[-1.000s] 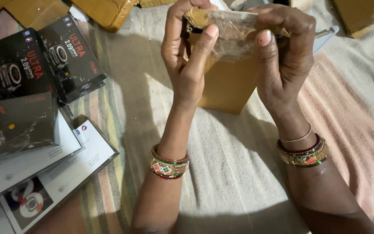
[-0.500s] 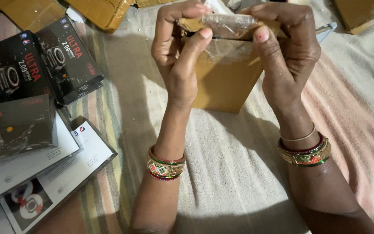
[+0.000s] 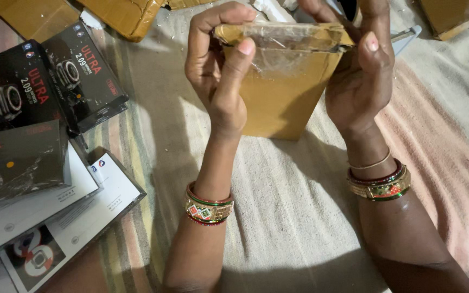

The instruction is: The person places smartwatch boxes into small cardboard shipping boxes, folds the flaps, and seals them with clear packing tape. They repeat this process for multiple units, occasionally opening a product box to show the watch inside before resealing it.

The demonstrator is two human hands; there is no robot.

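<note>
1. Bangles (image 3: pixel 208 209) are worn on both wrists, nearest the camera, above a pale striped cloth (image 3: pixel 289 217).
2. A brown cardboard box (image 3: pixel 278 97) is held upright over the cloth, its taped top edge raised.
3. The box's top left corner is gripped by the left hand (image 3: pixel 215 70), fingers closed over the edge.
4. Its top right corner is clamped by the right hand (image 3: pixel 362 76).
5. Black and white product boxes (image 3: pixel 33 108) are stacked left of the cardboard box.
6. More brown cartons (image 3: pixel 123 16) are seen beyond it.

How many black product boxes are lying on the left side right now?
3 that I can tell apart: two black boxes side by side, one below them. The frame edge may hide more.
</note>
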